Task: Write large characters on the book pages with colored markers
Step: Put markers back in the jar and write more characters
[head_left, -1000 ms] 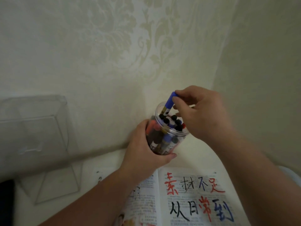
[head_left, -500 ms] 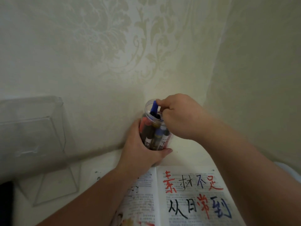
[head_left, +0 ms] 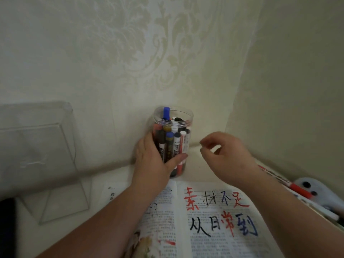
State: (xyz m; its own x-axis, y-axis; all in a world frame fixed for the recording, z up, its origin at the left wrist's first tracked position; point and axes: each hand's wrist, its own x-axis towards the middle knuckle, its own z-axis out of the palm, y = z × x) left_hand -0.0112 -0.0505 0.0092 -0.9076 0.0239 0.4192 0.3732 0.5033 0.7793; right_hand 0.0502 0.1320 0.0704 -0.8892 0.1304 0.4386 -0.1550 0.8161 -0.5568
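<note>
A clear plastic jar (head_left: pixel 183 116) full of several markers stands against the wall. A blue marker (head_left: pixel 166 113) sticks up from its left side. My left hand (head_left: pixel 152 159) grips the jar from the left, thumb across its front. My right hand (head_left: pixel 226 155) hovers to the right of the jar, fingers loosely curled, holding nothing. The open book (head_left: pixel 208 220) lies below, its right page bearing large red, black and blue characters.
A clear acrylic box (head_left: pixel 37 149) stands at the left by the wall. Several loose markers (head_left: pixel 301 190) and a white object with black dots (head_left: pixel 320 190) lie at the right edge. Walls meet in a corner just behind the jar.
My right hand pushed the blue marker down into the jar, let go of it and drew back to the right. My left hand stayed on the jar.
</note>
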